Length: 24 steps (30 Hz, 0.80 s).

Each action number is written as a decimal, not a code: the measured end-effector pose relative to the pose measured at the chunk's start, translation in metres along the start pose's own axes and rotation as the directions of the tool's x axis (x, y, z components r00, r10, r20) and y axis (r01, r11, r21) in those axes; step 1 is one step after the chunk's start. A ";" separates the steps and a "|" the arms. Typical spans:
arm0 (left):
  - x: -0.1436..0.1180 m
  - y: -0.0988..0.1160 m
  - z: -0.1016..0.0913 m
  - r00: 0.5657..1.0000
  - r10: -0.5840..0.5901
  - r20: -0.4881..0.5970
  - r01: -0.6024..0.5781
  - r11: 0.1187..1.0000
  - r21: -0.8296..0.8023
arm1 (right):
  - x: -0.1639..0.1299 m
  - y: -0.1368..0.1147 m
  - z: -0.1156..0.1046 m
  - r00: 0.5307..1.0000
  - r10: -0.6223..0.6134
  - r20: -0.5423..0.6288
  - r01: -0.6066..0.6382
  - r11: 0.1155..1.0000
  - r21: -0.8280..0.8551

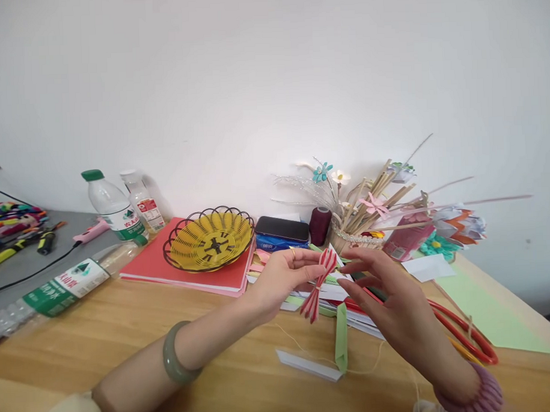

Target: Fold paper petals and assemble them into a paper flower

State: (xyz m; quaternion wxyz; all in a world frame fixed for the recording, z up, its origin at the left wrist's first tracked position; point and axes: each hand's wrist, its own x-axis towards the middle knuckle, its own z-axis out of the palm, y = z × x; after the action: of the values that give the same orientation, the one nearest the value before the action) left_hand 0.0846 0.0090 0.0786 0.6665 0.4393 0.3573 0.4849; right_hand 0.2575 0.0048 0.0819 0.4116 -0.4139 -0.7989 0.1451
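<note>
Head view, from the left side: on the grey mat lie coloured pens (14,221), then two upright bottles (115,211) and one bottle lying flat (65,285) on the table (126,331). Next comes a yellow basket (209,238) resting on a red folder (169,267), probably put there only to keep the middle of the table free for work.

In the middle I see the left hand (284,275). It is mostly closed, and its thumb and first fingers pinch a red pleated paper (320,284) near its upper end. The paper is held in the air above the table, between the two hands. Its long axis runs slanted (top toward the right and away from me, bottom toward the left and toward me), and the pleats spread a little at both ends, like a fan tied at the waist. I think the hand holds it high so that the pleats stay together and the thin thread (307,352) under it can hang loose.

The right hand (396,304) is open, with its fingers stretched toward the paper, and it grips nothing that I can see. Below lie a green strip (341,339) and a white strip (307,365). To the right are red scissors (464,334) and paper flowers (392,208) on sticks.
</note>
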 end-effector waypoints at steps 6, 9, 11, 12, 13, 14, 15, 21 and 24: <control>0.002 -0.005 -0.002 0.990 -0.055 0.130 0.048 0.997 0.057 | -0.001 -0.001 -0.003 0.965 -0.237 -0.110 0.214 0.958 -0.193; 0.002 -0.004 -0.006 0.975 -0.144 0.169 0.127 0.986 0.106 | -0.004 -0.001 -0.005 0.952 -0.273 -0.140 0.228 0.935 -0.271; 0.001 -0.003 -0.009 0.955 -0.195 0.224 0.162 0.974 0.159 | -0.006 -0.001 -0.006 0.951 -0.269 -0.155 0.210 0.925 -0.316; 0.001 -0.003 -0.010 0.945 -0.210 0.252 0.168 0.969 0.180 | -0.006 -0.001 -0.006 0.950 -0.265 -0.165 0.199 0.922 -0.333; 0.000 -0.003 -0.010 0.937 -0.219 0.273 0.169 0.966 0.193 | -0.006 -0.002 -0.007 0.949 -0.268 -0.169 0.199 0.919 -0.340; -0.001 -0.002 -0.010 0.932 -0.220 0.287 0.168 0.966 0.195 | -0.006 -0.002 -0.007 0.947 -0.277 -0.164 0.211 0.919 -0.334; -0.002 -0.001 -0.009 0.932 -0.219 0.288 0.169 0.967 0.190 | -0.006 -0.003 -0.007 0.945 -0.287 -0.156 0.227 0.921 -0.318; -0.002 0.002 -0.004 0.946 -0.231 0.229 0.206 0.970 0.127 | -0.008 -0.005 -0.006 0.946 -0.290 -0.142 0.247 0.933 -0.261; 0.000 0.000 -0.006 0.948 -0.206 0.243 0.182 0.976 0.116 | -0.010 -0.003 -0.003 0.890 -0.436 -0.135 0.382 0.873 -0.302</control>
State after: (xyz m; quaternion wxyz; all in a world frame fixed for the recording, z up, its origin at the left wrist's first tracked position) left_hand 0.0795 0.0098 0.0763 0.7303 0.4905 0.3326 0.3399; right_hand 0.2616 -0.0048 0.0802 0.4512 -0.2985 -0.8354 -0.0970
